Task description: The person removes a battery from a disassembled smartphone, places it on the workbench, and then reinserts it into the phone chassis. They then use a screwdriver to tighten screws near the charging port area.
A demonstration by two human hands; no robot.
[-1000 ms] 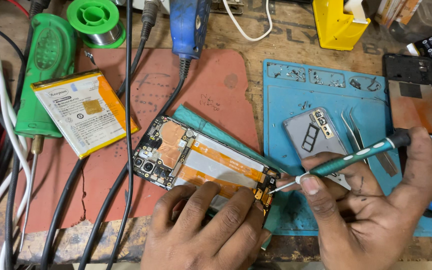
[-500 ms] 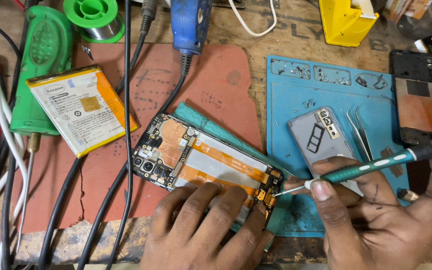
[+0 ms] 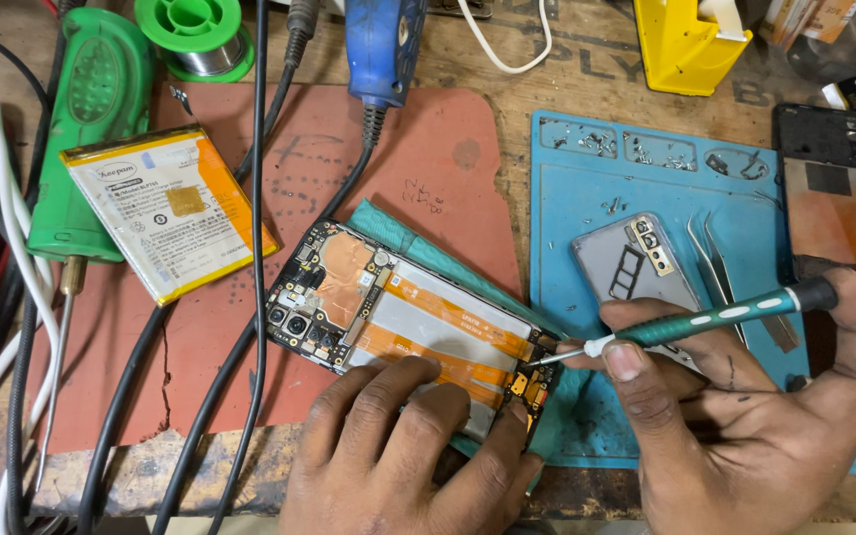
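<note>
Worn wooden workbench [image 3: 567, 84], cluttered, covered by a reddish silicone mat [image 3: 428, 159] on the left and a blue repair mat [image 3: 587, 198] toward the right edge.

Opened smartphone [image 3: 403, 322], back cover off, is laid diagonally across the near edge of the reddish mat, its lower end reaching over onto the blue mat. Camera modules sit at its upper-left end, with orange-and-silver shielding along the middle.

Left hand [image 3: 398, 456] is laid flat on the phone's near edge, fingers spread and pressing down; nothing is clasped in it.

Right hand [image 3: 745, 416] is clenched around a green-handled precision screwdriver [image 3: 705, 319], held almost level. Its tip is set against the phone's lower-right corner, by the small orange-flex connectors.

Grey phone back cover [image 3: 636, 263] lies on the blue mat just behind the screwdriver, with tweezers [image 3: 710, 263] beside it. Loose screws are seen in the mat's tray pockets along its far edge.

Removed battery [image 3: 165, 208] rests on the reddish mat's far-left part, overlapping a green tool [image 3: 81, 129]. Solder spool [image 3: 195, 35] sits at the far-left corner, a blue tool [image 3: 383, 45] at the far middle, a yellow holder [image 3: 686, 45] at far right. A second phone frame [image 3: 829, 188] lies by the right edge. Black cables [image 3: 255, 198] run across the left side.
</note>
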